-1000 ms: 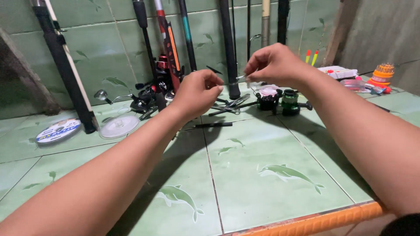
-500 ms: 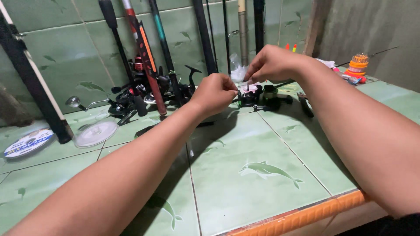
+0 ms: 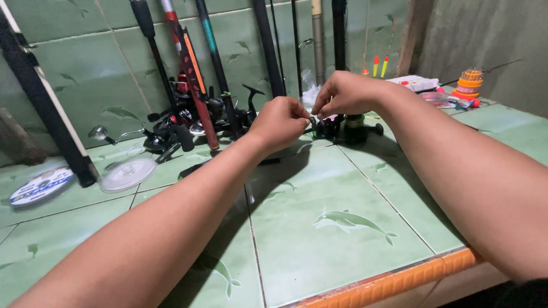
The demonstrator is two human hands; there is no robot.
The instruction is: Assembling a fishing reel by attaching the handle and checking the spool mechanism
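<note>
At centre frame, something too small to identify is pinched between the closed left hand (image 3: 281, 121) and right hand (image 3: 342, 94), just above the black-and-green spinning fishing reel (image 3: 349, 126). Both pinches should be kept firm and close together.

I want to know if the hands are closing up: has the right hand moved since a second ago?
Yes. The right hand has come down toward the black reel on the counter and now nearly meets the left hand.

Glossy green ceramic tiles (image 3: 319, 188)
</note>
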